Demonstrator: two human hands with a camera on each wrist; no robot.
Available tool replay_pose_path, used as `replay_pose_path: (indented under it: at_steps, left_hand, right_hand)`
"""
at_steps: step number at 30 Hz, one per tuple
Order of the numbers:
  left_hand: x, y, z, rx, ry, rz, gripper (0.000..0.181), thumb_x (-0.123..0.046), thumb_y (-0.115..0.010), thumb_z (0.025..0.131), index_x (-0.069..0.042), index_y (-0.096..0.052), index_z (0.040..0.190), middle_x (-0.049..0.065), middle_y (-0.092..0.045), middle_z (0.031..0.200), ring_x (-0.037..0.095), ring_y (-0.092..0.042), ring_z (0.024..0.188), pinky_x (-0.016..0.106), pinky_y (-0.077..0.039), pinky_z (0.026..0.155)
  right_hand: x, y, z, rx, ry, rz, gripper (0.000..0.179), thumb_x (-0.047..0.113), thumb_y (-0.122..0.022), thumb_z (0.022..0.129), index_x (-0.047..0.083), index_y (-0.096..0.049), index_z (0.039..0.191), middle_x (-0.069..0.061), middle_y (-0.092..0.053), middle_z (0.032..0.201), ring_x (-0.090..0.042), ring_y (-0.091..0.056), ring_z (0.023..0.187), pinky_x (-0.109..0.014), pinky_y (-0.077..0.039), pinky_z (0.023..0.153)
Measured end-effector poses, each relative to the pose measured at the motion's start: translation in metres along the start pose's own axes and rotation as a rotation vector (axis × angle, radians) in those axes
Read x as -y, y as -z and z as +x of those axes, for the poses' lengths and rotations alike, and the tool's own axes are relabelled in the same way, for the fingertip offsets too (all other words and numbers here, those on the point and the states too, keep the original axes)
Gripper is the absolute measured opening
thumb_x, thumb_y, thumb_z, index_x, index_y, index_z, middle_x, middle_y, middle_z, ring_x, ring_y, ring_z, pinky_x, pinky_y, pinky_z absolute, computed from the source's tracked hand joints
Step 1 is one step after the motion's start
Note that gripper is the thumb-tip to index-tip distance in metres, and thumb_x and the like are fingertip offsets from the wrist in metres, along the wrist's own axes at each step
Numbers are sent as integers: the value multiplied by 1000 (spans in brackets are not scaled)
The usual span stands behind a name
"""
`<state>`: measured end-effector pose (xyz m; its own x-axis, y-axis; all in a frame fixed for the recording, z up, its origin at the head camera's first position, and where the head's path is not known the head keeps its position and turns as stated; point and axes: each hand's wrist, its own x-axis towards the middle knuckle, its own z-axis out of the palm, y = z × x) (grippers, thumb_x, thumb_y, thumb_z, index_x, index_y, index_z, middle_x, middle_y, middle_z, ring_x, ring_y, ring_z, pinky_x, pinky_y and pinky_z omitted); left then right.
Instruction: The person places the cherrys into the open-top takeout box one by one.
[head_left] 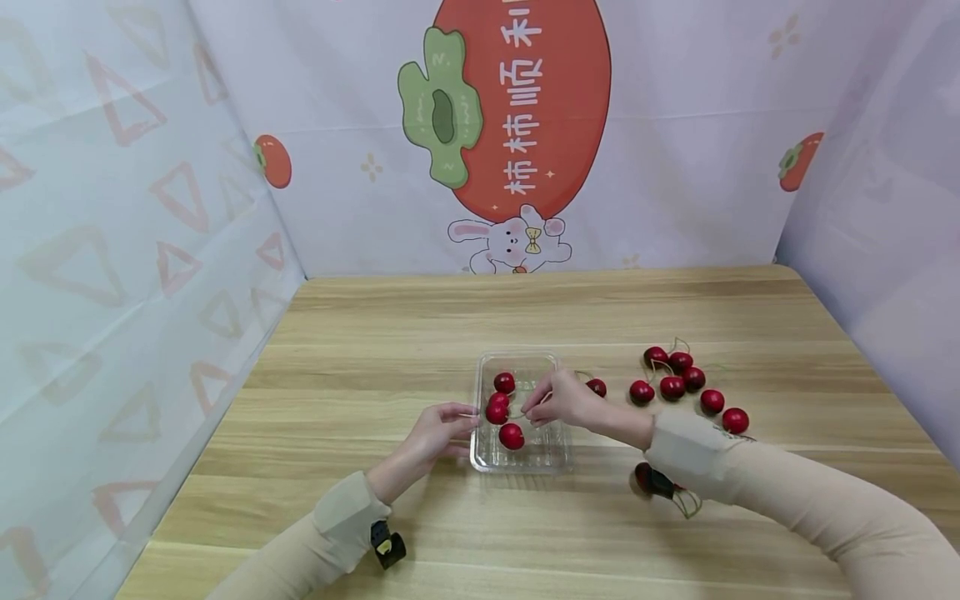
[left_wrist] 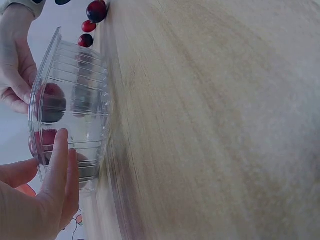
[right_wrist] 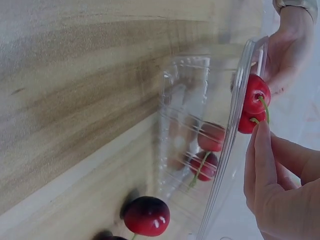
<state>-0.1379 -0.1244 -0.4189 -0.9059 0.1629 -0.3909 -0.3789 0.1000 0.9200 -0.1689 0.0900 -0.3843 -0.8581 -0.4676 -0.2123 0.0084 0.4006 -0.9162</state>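
A clear plastic container (head_left: 487,463) stands on the wooden table. My left hand (head_left: 435,435) holds its left side, thumb near the rim and fingers along the outer wall in the left wrist view. Over the container, my right hand (head_left: 558,400) pinches green stems between thumb and fingertips. Two red cherries hang there, one cherry (right_wrist: 257,93) at rim height and a second cherry (right_wrist: 247,124) just below. Lower in the container, two more cherries show through the wall, a cherry (right_wrist: 211,136) and a darker cherry (right_wrist: 203,167).
A loose cherry (head_left: 597,387) lies just right of the container. Farther right is a group of several stemmed cherries (head_left: 672,387). Another cherry (head_left: 643,477) lies under my right forearm, partly hidden by a black wrist device (head_left: 662,485). Printed cloth walls (head_left: 675,167) surround the table.
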Motion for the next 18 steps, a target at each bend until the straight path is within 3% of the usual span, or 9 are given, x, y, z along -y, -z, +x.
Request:
replay_pose_path:
  at_steps: [8,18]
  left_hand:
    - [1,1,1,5,7,-1,31,-4,-55,85,9,-50,113,23,-58,102,27,-61,82,36,-57,67]
    - [2,1,2,3,6,-15,31,-4,-55,84,9,-49,112,21,-59,101,29,-61,84,37,-57,67]
  right_hand:
    - [-1,-8,1,3,15,24,9,-13,-61,74,-18,-62,82,-20,-65,74,-20,-64,61,-36,-57,64]
    - [-7,-15,5,-5,-13,12,11,-12,-62,73,-16,-63,83,-19,-65,76,-12,-61,59,-35,-57,64]
